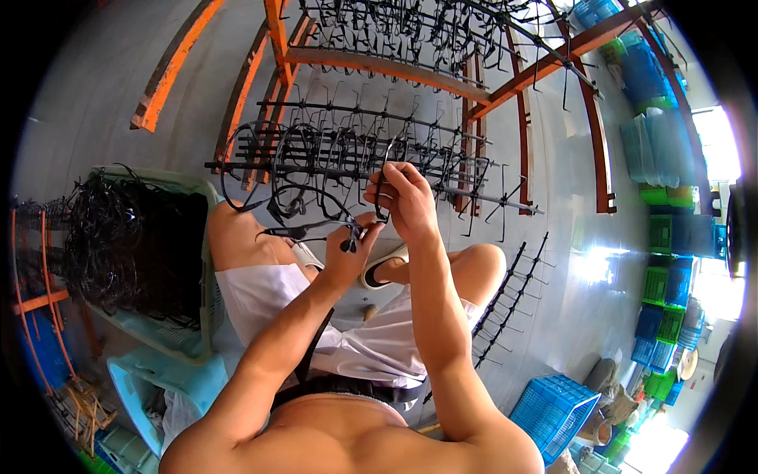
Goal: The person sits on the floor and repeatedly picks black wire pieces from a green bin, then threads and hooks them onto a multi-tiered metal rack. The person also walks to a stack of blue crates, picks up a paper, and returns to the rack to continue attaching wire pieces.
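Observation:
My left hand (352, 246) is closed around a bunch of thin, glossy black curved parts (294, 231), which fan out to the left in loops. Their exact kind does not show clearly. Just to the right and slightly higher, my right hand (407, 197) pinches a slim black curved piece (382, 189) in front of a hooked rack. That rack is a long black bar (466, 192) with many bent wire hooks, lying across in front of my knees. Some black loops overlap its left end, and I cannot tell which of them hang on it.
An orange metal frame (379, 63) beyond holds more hooked bars. On my left stands a pale green crate (207, 316) heaped with tangled black parts (110, 245), with a light blue chair (142, 379) behind it. Two hooked bars (505, 304) lean at right, near a blue basket (553, 407).

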`<state>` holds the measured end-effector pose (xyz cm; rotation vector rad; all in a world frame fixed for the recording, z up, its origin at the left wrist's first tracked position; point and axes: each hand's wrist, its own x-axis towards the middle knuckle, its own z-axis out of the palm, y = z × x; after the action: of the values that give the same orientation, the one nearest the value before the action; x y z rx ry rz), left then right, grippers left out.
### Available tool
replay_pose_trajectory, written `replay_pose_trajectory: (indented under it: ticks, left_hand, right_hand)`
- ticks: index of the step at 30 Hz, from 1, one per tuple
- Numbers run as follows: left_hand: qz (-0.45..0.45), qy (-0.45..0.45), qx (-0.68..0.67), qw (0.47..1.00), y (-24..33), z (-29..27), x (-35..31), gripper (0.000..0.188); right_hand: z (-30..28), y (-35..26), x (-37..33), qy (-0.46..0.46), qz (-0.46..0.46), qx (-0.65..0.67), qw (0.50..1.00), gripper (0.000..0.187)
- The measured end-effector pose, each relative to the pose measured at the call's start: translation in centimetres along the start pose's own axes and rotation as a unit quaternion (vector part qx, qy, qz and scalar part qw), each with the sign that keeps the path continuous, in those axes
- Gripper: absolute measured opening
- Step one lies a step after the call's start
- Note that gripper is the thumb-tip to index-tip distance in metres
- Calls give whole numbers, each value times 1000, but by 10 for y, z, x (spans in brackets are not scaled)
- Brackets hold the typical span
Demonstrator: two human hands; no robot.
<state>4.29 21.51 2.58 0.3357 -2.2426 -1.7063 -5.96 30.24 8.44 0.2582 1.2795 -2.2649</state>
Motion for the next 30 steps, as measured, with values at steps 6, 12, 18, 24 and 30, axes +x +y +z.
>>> replay_pose_trajectory:
  ticks: [6, 12, 18, 24, 30]
  left_hand:
    - [64, 22, 11, 998, -6, 3, 7, 17]
    - [21, -43, 3, 999, 2, 7, 10, 21]
    - [-248, -133, -196, 939, 14, -6, 22, 23]
    - [-251, -106, -217, 938, 19, -4, 24, 21]
    - [-89, -27, -98, 991, 26, -14, -10, 26]
  right_hand:
    - [2, 1, -1, 3, 20, 0, 1000, 15]
    - [3, -6, -2, 16, 26, 0, 1000, 15]
    - [8, -5, 3, 22, 15, -11, 1000, 15]
    - [8, -1, 8, 26, -3, 1, 1000, 15]
    - [10, 4, 5, 7, -56, -102, 993, 19]
